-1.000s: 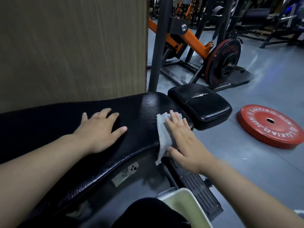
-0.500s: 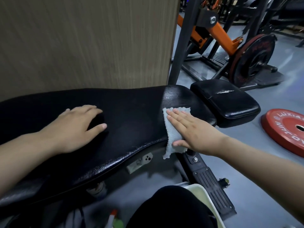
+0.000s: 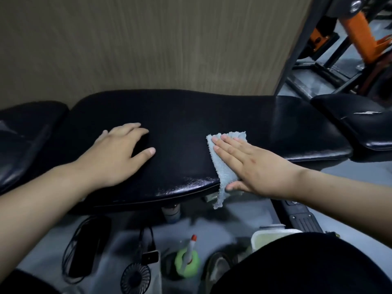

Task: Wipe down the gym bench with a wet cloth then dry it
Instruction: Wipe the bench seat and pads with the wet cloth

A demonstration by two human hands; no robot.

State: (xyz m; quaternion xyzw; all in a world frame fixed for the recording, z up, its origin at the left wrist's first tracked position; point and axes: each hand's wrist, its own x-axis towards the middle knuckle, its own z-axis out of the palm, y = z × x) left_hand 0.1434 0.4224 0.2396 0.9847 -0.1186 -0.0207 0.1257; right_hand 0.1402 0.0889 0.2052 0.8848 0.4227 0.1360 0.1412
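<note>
Head: bench (image 3: 180,124) long axis left-right, cloth (image 3: 223,171) crosswise

Glossy cracked black vinyl bench (image 3: 186,115), fluffy pale-blue terry cloth (image 3: 224,170)

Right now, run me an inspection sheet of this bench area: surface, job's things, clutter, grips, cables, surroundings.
Surface: black bench pad, glossier right of the cloth.
Job's things: cloth on the pad, one end hanging over the near edge.
Clutter: green spray bottle, small fan and white tub on the floor.
Grips: left hand rests bare on the pad; right hand presses the cloth, fingers straight.
Cables: black looped cord on the floor.
Surroundings: wood-look wall behind; orange machine far right.
</note>
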